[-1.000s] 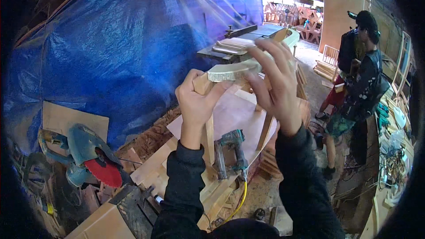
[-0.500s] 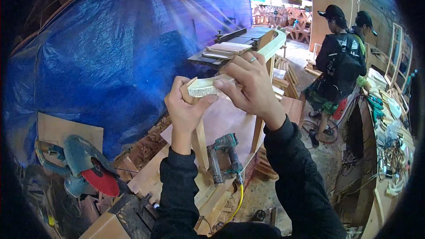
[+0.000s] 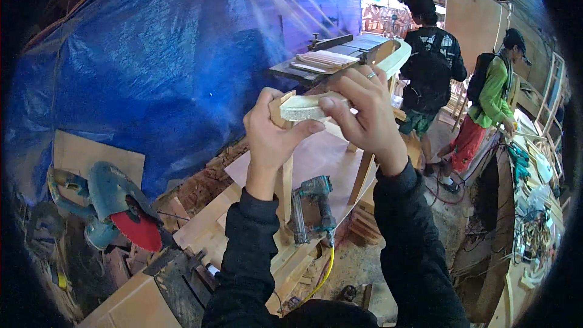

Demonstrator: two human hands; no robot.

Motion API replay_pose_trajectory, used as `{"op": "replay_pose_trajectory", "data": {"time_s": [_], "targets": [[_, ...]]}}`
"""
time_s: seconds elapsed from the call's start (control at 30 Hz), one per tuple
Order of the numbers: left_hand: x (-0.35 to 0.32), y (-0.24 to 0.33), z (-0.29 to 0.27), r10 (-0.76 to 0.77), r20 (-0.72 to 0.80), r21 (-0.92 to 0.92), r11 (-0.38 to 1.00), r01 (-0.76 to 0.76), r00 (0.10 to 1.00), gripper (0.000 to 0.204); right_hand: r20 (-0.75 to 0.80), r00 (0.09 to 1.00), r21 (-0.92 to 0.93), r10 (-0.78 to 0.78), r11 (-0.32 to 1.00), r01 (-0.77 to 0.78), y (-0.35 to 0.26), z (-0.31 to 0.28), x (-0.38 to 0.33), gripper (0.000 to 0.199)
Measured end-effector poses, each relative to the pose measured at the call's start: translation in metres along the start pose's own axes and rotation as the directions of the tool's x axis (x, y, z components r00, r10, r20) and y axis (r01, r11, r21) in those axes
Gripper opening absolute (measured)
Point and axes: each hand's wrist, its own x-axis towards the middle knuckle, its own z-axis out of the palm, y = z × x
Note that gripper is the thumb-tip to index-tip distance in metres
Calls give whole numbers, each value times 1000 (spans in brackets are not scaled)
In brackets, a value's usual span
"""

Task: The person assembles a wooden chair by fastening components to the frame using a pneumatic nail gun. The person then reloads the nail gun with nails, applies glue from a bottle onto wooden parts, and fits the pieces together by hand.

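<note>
Both my left hand point(image 3: 267, 127) and right hand point(image 3: 367, 115) clasp a curved wooden rail point(image 3: 303, 102) in mid-view, cut edge point(image 3: 303, 113) toward me, open room beneath; lower, a nail gun point(image 3: 316, 187) and pale board point(image 3: 328, 153); blue tarp point(image 3: 152, 79) leftward, two people point(image 3: 430, 67) rightward

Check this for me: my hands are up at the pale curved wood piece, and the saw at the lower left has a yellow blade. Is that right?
Not quite: the blade is red, not yellow, as the head view shows on the saw. Your left hand and right hand are at the pale curved wood piece.
</note>
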Motion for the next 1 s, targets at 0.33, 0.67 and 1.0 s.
{"op": "replay_pose_trajectory", "data": {"time_s": [0.33, 0.67, 1.0], "targets": [[-2, 1, 0, -11, -6, -11, 1000, 11, 1000, 58, -18, 999, 20, 34, 999, -33, 3, 3, -2, 24], [-1, 3, 0, -22, 10, 13, 1000, 22, 1000, 53, -55, 998, 26, 20, 999, -19, 5, 5, -2, 24], [-2, 1, 8, -89, -50, -52, 995, 86, 995, 48, -114, 993, 21, -13, 1000, 16, 9, 8, -3, 22]]}}
